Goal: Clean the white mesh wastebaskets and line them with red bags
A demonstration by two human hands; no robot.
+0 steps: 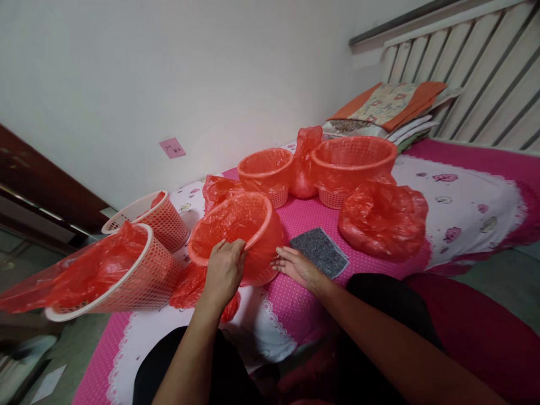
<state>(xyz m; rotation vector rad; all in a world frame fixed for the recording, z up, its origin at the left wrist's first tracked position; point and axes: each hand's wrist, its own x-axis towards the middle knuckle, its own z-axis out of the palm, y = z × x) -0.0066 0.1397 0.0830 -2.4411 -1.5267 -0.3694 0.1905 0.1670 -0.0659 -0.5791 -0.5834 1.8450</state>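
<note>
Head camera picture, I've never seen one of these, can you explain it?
There's no machine: these are a person's bare hands, seen from a camera worn on the head, looking forward and down. The left hand grips the near rim of a plastic-lined basket; the right hand is open beside it, holding nothing. On the patterned cloth there are also two lined baskets farther back, two paler-rimmed baskets at left, a gray mat and a red plastic bundle at right.
</note>
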